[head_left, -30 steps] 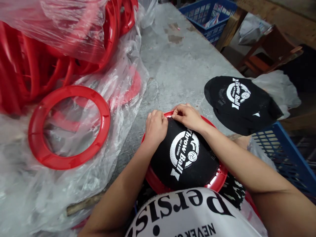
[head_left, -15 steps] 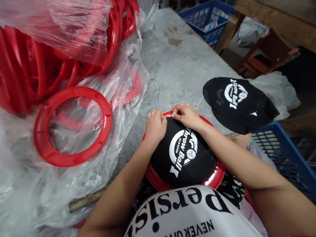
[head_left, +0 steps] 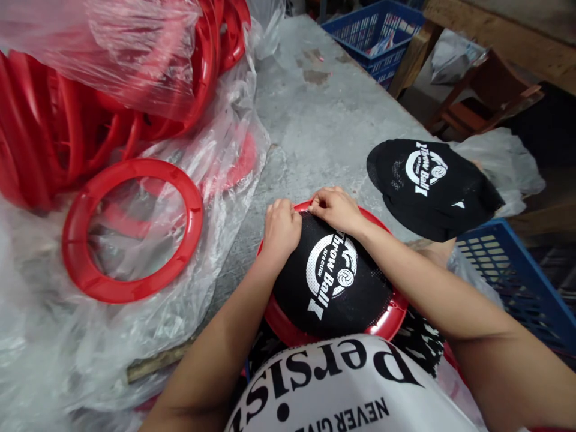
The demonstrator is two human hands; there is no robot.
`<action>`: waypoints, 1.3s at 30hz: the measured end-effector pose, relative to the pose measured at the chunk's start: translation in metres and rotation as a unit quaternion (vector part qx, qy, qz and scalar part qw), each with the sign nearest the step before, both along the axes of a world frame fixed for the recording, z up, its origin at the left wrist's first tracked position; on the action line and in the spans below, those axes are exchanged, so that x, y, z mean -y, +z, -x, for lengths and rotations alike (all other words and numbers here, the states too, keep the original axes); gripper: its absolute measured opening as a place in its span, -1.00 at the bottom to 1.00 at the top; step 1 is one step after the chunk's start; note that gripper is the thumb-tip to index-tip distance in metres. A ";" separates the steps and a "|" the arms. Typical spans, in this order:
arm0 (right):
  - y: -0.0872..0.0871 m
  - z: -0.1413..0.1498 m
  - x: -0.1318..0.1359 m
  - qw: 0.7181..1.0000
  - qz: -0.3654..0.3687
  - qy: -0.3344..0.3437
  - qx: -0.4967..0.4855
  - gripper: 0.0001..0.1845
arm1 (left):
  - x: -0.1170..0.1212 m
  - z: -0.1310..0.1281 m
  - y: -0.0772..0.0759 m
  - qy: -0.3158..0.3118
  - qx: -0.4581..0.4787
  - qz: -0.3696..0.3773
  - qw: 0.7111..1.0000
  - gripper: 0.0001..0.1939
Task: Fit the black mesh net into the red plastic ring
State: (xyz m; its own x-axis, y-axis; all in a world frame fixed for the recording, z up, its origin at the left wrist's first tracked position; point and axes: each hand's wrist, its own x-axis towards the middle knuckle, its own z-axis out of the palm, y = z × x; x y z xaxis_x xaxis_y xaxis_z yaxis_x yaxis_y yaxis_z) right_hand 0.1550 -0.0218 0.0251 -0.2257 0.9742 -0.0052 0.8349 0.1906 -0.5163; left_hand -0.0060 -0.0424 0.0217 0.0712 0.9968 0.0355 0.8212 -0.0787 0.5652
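Observation:
A red plastic ring (head_left: 288, 327) rests against my body at the table edge, with a black mesh fabric disc (head_left: 364, 300) printed "Throw Ball" lying across its opening. My left hand (head_left: 282, 228) is curled over the ring's far left rim, fingers closed on the fabric's edge. Right beside it my right hand (head_left: 333, 210) pinches the fabric at the far rim, thumb and fingers together. The fingertips of both hands are partly hidden. Farther right lies a stack of black printed fabric pieces (head_left: 405, 204) at the table's edge.
Left on clear plastic sheeting (head_left: 225, 240) lies another red ring (head_left: 72, 240). Behind it is a heap of red rings (head_left: 67, 114) partly under plastic. Blue crates (head_left: 351, 27) stand beyond the grey table (head_left: 310, 114), and another blue crate (head_left: 531, 288) is at the right, near a wooden chair (head_left: 490, 90).
The view has shifted slightly. Both hands stay at the far rim, with the right hand's fingers moved only a little; the ring and fabric look much the same.

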 end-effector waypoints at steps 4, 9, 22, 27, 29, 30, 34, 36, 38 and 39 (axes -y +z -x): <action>-0.001 0.001 -0.001 1.000 -0.014 0.005 0.017 -0.83 | 0.000 -0.001 0.001 -0.001 -0.010 -0.001 1.000 -0.82; -0.009 -0.006 -0.007 0.995 0.007 -0.004 -0.099 -0.87 | 0.002 0.004 0.002 -0.011 0.061 0.005 0.998 -0.89; 0.000 -0.020 -0.009 0.972 0.091 0.030 -0.217 -0.67 | -0.014 0.022 -0.006 -0.028 0.228 0.020 0.973 -0.73; 0.010 -0.034 0.018 0.997 -0.013 0.054 -0.053 -0.51 | -0.010 0.020 0.012 -0.139 0.229 0.002 0.963 -0.75; 0.010 -0.038 0.036 0.998 -0.022 0.052 -0.021 -0.50 | -0.003 0.018 0.018 -0.180 0.190 -0.010 0.965 -0.78; 0.008 -0.039 0.044 0.998 -0.028 0.048 -0.015 -0.52 | 0.002 0.017 0.021 -0.196 0.162 -0.014 0.967 -0.80; -0.002 -0.042 0.065 0.998 -0.053 0.022 -0.032 -0.60 | 0.019 0.012 0.022 -0.215 0.032 0.001 0.976 -0.93; -0.002 -0.042 0.066 0.999 -0.041 0.015 -0.030 -0.60 | 0.025 0.010 0.019 -0.205 0.004 -0.001 0.979 -0.97; 0.002 -0.041 0.063 1.000 -0.018 0.016 -0.011 -0.62 | 0.029 0.008 0.014 -0.191 0.011 -0.008 0.981 -0.94; 0.006 -0.040 0.061 1.000 -0.014 0.020 -0.002 -0.64 | 0.030 0.007 0.012 -0.187 0.022 -0.006 0.982 -0.94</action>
